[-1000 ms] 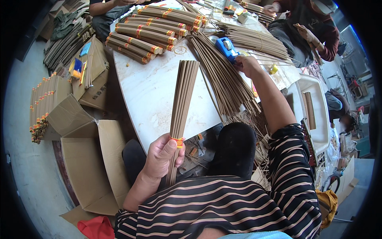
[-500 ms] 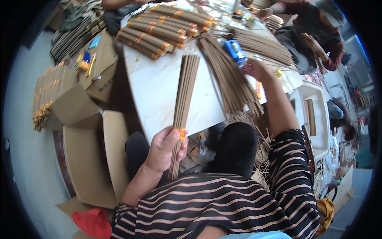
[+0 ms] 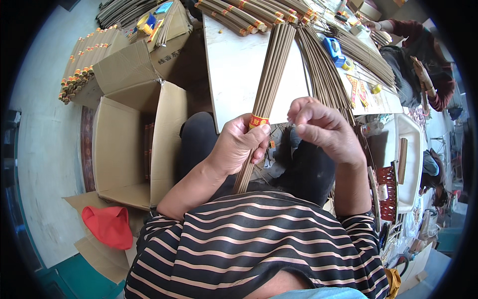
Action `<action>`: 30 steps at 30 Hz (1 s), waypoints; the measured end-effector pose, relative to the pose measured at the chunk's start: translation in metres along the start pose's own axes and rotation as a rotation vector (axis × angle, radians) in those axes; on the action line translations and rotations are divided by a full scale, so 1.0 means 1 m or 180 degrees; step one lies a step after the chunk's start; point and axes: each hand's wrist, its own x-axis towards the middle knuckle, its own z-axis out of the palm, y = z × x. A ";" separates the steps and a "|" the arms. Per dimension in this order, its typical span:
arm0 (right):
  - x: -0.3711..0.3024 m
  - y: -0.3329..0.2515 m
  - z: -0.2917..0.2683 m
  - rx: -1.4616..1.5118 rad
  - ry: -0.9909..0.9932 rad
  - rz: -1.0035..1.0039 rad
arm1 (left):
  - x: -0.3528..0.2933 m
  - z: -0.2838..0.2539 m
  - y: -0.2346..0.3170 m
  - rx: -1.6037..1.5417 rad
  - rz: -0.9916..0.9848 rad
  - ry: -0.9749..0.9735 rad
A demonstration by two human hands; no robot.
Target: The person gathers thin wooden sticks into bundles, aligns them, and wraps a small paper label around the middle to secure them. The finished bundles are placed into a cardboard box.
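Observation:
My left hand [image 3: 234, 144] is wrapped round a bundle of brown incense sticks [image 3: 275, 70], which tilts up over the table's near edge. A red and yellow paper band [image 3: 259, 121] circles the bundle just above my thumb. To the right of it, apart from the bundle, my right hand [image 3: 328, 130] has its fingers curled in toward the thumb. Whatever its fingertips hold, if anything, is too small to make out. A blue tape dispenser [image 3: 334, 53] stands on the table beyond, beside loose incense sticks [image 3: 323, 74] and red and yellow paper strips [image 3: 356, 91].
Banded bundles [image 3: 239, 17] lie at the white table's [image 3: 234, 65] far side. An open cardboard box [image 3: 122, 149] stands at my left, with stacked bundles [image 3: 84, 60] behind it. At right are a white foam tub [image 3: 411, 164] and a co-worker's hand [image 3: 422, 72].
My right hand has come back from beside the tape dispenser to near the bundle. The view has shifted, and the bundle's band now shows more clearly.

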 end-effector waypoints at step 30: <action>0.004 -0.018 0.043 -0.1828 -0.0298 0.0067 | -0.033 0.013 0.001 0.0469 0.0118 -0.0039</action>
